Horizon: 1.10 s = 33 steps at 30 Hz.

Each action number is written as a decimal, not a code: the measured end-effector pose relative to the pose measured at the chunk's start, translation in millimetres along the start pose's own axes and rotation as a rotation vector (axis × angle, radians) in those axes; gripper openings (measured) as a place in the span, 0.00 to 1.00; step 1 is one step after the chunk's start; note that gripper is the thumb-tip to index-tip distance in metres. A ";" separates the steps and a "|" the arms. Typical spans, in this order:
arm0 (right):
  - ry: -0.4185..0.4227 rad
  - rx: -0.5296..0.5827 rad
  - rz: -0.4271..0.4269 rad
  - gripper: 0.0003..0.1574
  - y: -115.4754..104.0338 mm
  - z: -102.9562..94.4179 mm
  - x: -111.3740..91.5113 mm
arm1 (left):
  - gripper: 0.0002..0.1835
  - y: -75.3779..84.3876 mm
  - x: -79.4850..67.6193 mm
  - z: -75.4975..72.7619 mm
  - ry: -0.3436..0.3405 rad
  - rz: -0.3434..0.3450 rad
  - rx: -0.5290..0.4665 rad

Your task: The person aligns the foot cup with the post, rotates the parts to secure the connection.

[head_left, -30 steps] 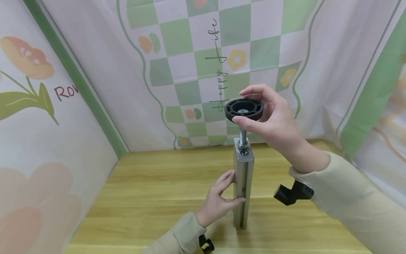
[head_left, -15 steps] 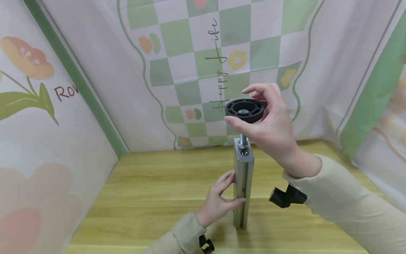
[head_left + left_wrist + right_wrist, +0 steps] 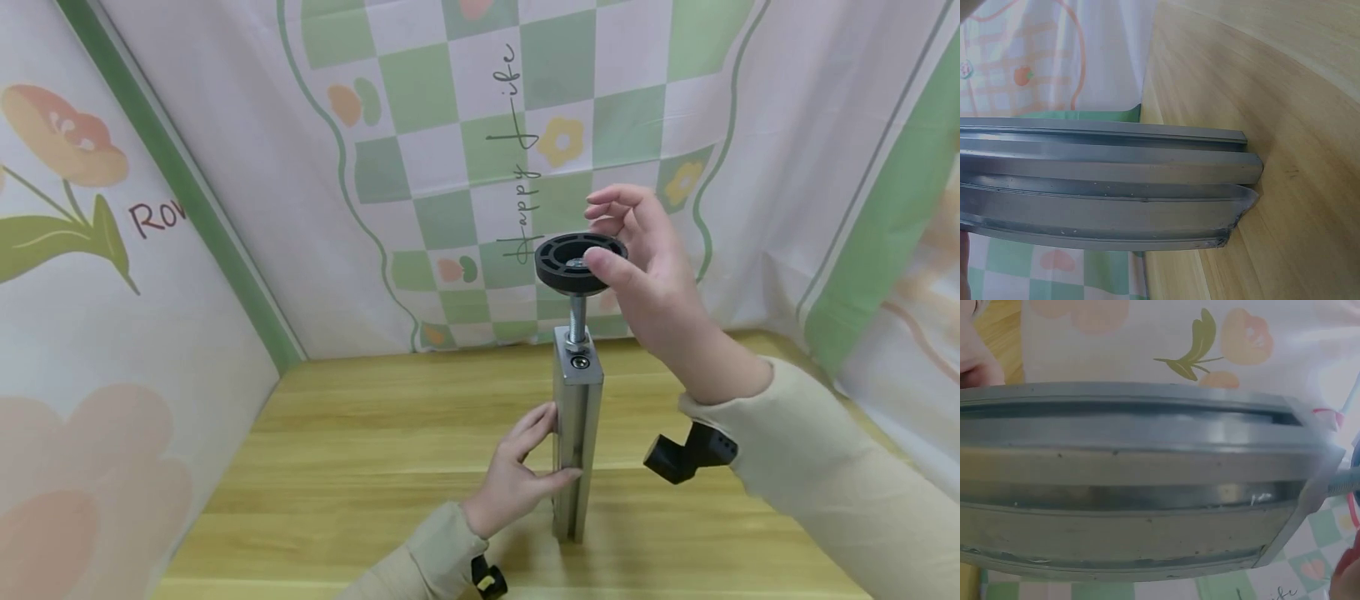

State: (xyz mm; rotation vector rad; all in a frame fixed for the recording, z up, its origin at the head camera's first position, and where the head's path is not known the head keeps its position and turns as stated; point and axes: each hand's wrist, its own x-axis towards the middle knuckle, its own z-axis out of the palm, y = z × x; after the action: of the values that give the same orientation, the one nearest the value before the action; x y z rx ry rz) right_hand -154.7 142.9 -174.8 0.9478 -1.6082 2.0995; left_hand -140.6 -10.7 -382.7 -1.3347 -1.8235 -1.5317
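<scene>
An aluminium extrusion profile (image 3: 577, 450) stands upright on the wooden table. From its top end plate rises the threaded rod (image 3: 577, 317) of a levelling foot, whose round black base (image 3: 555, 271) faces up. My left hand (image 3: 513, 483) grips the profile around its lower half, thumb in front and fingers on the far left side. At the foot's right is my right hand (image 3: 652, 275), its thumb over the near right rim and the other fingers loosely bent behind and above it; contact with the rim cannot be told. The left wrist view shows the profile's lower end (image 3: 1222, 206) against the wood.
Beside the rod, a screw head (image 3: 580, 362) sits in the end plate. Printed cloth curtains (image 3: 420, 167) hang behind and on both sides of the wooden table (image 3: 337, 450). Each sleeve carries a black wrist mount (image 3: 686, 454).
My right hand's thumb has moved from the near left edge of the black base to its right side, and the fingers have lifted away from the rim. The left hand stays put.
</scene>
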 end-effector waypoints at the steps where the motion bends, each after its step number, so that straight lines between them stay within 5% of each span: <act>1: -0.031 0.061 0.028 0.22 2.0 -2.5 1.4 | 0.57 0.4 0.0 -0.2 0.000 -0.001 0.004; 11: -0.448 0.644 0.306 0.30 17.4 -18.2 16.3 | 0.52 -7.5 -6.3 1.6 0.003 -0.061 -0.006; 20: -0.615 1.032 0.342 0.40 20.3 -13.6 17.1 | 0.53 -7.6 -5.8 1.6 0.007 -0.032 0.011; 29: -0.616 1.082 0.358 0.39 19.6 -17.2 14.6 | 0.53 -7.4 -5.3 1.5 0.003 -0.025 0.017; 33: -0.639 0.982 0.294 0.37 20.9 -22.5 14.7 | 0.54 -6.5 -4.9 1.0 0.000 -0.021 0.020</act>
State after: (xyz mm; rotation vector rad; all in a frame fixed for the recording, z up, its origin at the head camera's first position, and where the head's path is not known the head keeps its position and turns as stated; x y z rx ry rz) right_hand -185.1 155.7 -183.1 1.9227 -0.8567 3.0767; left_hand -143.7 -11.4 -390.4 -1.3107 -1.8539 -1.5202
